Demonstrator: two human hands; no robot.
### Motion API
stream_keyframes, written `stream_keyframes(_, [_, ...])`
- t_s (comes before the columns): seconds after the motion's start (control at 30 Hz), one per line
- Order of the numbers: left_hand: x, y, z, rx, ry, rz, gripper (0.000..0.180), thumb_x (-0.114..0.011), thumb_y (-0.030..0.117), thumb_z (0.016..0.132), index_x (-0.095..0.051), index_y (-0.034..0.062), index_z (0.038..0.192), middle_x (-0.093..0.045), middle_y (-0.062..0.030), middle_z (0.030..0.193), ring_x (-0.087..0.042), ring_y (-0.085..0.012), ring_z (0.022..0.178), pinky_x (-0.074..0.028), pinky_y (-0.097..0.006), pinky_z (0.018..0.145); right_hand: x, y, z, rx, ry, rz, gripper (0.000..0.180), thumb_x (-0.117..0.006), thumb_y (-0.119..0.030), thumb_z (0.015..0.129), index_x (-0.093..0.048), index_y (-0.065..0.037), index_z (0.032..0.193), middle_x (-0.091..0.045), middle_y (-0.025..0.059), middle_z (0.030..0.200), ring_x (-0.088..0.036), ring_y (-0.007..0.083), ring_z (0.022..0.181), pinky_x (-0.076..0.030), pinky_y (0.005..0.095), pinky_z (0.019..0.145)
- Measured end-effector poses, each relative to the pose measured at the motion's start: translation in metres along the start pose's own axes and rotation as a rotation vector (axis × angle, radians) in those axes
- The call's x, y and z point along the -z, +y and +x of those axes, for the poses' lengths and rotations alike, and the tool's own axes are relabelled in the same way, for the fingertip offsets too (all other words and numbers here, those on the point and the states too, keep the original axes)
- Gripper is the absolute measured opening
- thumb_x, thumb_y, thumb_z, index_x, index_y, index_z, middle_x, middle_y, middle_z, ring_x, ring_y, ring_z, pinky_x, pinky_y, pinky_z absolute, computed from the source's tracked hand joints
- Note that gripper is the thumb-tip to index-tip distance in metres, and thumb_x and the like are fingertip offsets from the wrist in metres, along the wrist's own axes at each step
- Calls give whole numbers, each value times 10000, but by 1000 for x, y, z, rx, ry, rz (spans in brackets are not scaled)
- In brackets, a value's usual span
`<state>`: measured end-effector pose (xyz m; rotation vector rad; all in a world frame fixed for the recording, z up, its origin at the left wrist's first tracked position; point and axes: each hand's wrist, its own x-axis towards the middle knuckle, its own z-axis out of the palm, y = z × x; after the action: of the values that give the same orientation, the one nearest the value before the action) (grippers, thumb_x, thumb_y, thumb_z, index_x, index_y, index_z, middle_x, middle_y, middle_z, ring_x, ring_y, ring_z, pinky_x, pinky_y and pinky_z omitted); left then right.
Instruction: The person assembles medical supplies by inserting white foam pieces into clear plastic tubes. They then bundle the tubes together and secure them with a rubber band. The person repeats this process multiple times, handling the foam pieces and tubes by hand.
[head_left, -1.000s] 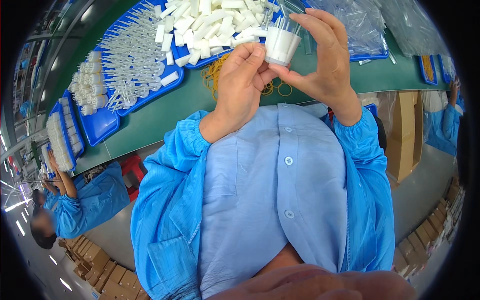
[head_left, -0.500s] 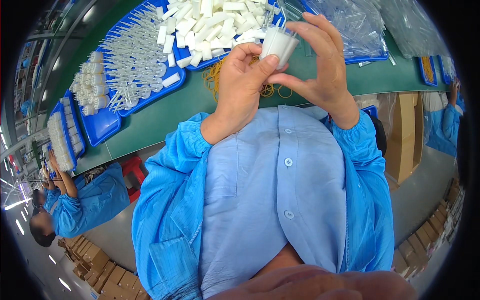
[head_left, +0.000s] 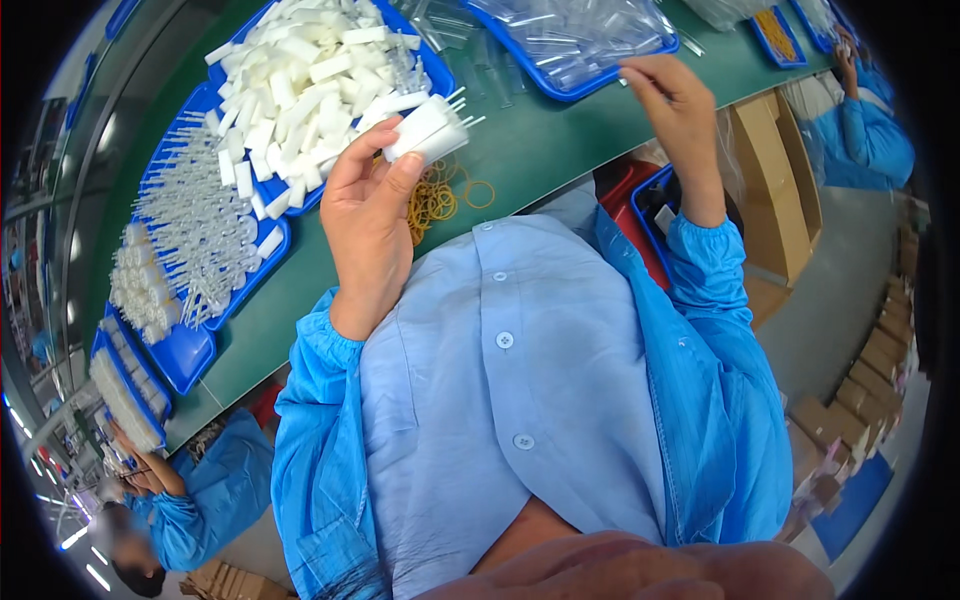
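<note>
My left hand (head_left: 375,215) is closed around a bundle of white foam blocks (head_left: 428,130) with thin clear rods sticking out of its right end. It holds the bundle in the air above the bench, near a heap of yellow rubber bands (head_left: 435,205). My right hand (head_left: 680,105) is at the edge of a blue tray (head_left: 575,95) with clear plastic tubes (head_left: 590,40). Its thumb and fingers come together in a pinch; a small pale bit shows at the fingertips, too small to name.
Loose white foam blocks (head_left: 285,85) heap in a blue tray left of the bundle. Beside it, another tray holds many clear thin-stemmed pieces (head_left: 195,210). White bundles (head_left: 145,280) stack farther left. A cardboard box (head_left: 775,180) stands at right. Co-workers sit at both sides.
My right hand has left the bundle and moved right to the tray of tubes, its fingers drawing together. My left hand keeps the bundle, now tilted more sideways. The whole view has turned and shifted.
</note>
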<state>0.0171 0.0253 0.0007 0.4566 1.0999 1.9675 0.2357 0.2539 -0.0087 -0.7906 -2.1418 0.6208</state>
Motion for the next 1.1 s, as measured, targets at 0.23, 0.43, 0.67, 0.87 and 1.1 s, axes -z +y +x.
stream_keyframes(0.23, [-9, -7, 9, 10, -56, 107, 327, -652, -27, 869, -539, 13, 1173, -564, -120, 1218, -564, -198, 1121, -457, -308, 952, -31, 12, -1, 261, -151, -239, 197, -658, -64, 811, -665, -53, 1008, -642, 95, 973, -592, 304, 963, -480, 378, 837])
stream_keyframes(0.43, [-7, -7, 11, 60, -25, 83, 338, -656, -43, 859, -535, 4, 1171, -572, -118, 1219, -568, -195, 1132, -446, -303, 966, -31, 13, 4, 254, -262, -246, 261, -661, -42, 770, -631, -41, 1030, -625, 109, 1062, -552, 325, 1044, -450, 400, 907])
stream_keyframes(0.67, [-6, -7, 13, 64, -42, 92, 330, -645, -41, 866, -535, 7, 1173, -586, -127, 1207, -570, -194, 1126, -445, -308, 971, -27, 25, 11, 307, -334, -183, 292, -679, -47, 758, -619, -56, 1043, -633, 103, 1044, -550, 319, 1025, -454, 381, 906])
stream_keyframes(0.87, [-8, -8, 13, 61, -74, 100, 331, -648, -42, 863, -533, 7, 1170, -603, -133, 1182, -584, -192, 1101, -467, -305, 945, -31, 1, 4, 103, -241, 85, 290, -714, -90, 801, -610, -36, 1066, -662, 72, 1019, -626, 233, 914, -492, 320, 834])
stream_keyframes(1.1, [-9, -6, 11, 16, -121, 172, 390, -664, -65, 841, -518, -9, 1198, -594, -143, 1186, -584, -199, 1099, -479, -303, 930, -34, -32, -5, -222, -409, 843, 233, -665, -62, 867, -617, -7, 1089, -676, 81, 979, -648, 131, 853, -523, 256, 759])
